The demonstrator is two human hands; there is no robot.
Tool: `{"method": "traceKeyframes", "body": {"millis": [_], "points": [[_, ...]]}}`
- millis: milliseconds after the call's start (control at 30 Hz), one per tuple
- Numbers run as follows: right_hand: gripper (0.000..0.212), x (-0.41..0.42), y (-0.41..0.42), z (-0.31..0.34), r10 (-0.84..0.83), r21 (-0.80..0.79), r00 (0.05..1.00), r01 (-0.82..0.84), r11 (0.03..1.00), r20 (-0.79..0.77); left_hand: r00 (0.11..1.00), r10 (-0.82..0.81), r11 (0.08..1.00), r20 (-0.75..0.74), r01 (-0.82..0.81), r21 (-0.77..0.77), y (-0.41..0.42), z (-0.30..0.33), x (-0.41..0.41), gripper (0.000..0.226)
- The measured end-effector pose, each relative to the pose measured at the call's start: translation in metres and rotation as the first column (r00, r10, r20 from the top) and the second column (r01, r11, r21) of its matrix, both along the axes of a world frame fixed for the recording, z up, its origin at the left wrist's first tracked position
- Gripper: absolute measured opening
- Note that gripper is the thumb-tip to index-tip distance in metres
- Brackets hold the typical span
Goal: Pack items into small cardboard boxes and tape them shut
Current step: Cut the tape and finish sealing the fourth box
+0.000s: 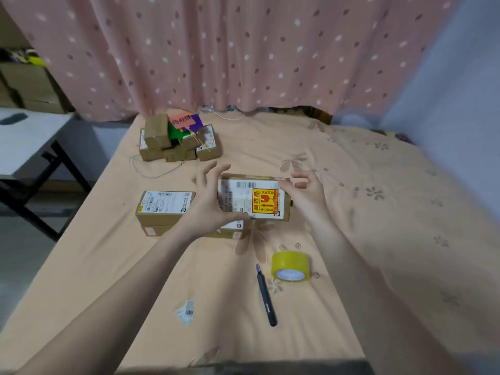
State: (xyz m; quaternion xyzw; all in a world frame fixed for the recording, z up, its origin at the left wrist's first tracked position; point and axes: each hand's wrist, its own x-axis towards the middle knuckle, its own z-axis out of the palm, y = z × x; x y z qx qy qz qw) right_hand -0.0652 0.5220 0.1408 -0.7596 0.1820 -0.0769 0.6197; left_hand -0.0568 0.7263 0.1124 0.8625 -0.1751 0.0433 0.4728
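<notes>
1. A labelled cardboard box [165,209] is seen on the peach sheet [378,212].
2. Another small brown box [254,198], bearing a white shipping label and a red-and-yellow fragile sticker, is held above the sheet; its small print cannot be read.
3. It is gripped by the left hand [208,204], thumb beneath, and pinched by the right hand [305,193].
4. Yellow tape [290,266] lies nearby.

Soft even light, blurred warped edges

Labelled cardboard box [254,201] upright, between hands.
</notes>
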Motion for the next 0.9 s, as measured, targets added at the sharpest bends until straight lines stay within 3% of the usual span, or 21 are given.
{"method": "traceKeyframes", "body": {"millis": [200,333,400,500,600,667,900], "points": [[0.026,0.014,-0.004,-0.008,0.093,-0.215,0.995,-0.085,0.973,0.027,0.998,-0.053,0.907,0.024,0.038,0.419,0.000,-0.011,0.010,0.108],[0.025,0.027,0.005,-0.021,0.169,-0.309,0.985,-0.165,0.937,-0.013,0.996,-0.066,0.861,0.054,0.029,0.508,0.013,-0.023,0.023,0.105],[0.035,0.033,0.010,-0.029,0.254,-0.341,0.967,-0.251,0.906,-0.038,0.998,-0.042,0.834,0.043,0.011,0.551,0.021,-0.028,0.032,0.107],[0.083,0.043,0.017,-0.042,0.412,-0.460,0.902,-0.424,0.780,-0.132,0.998,-0.018,0.791,0.053,-0.018,0.611,0.028,-0.037,0.050,0.109],[0.112,0.053,0.025,-0.062,0.469,-0.650,0.829,-0.542,0.533,-0.306,0.999,-0.037,0.805,0.024,0.015,0.593,0.030,-0.051,0.067,0.107],[0.109,0.061,0.031,-0.078,0.451,-0.697,0.816,-0.559,0.450,-0.363,0.998,-0.059,0.799,-0.001,0.048,0.599,0.030,-0.063,0.078,0.105],[0.095,0.093,0.050,-0.122,0.393,-0.674,0.779,-0.623,0.396,-0.489,0.995,-0.087,0.665,-0.045,0.092,0.741,0.043,-0.107,0.113,0.099]]}}
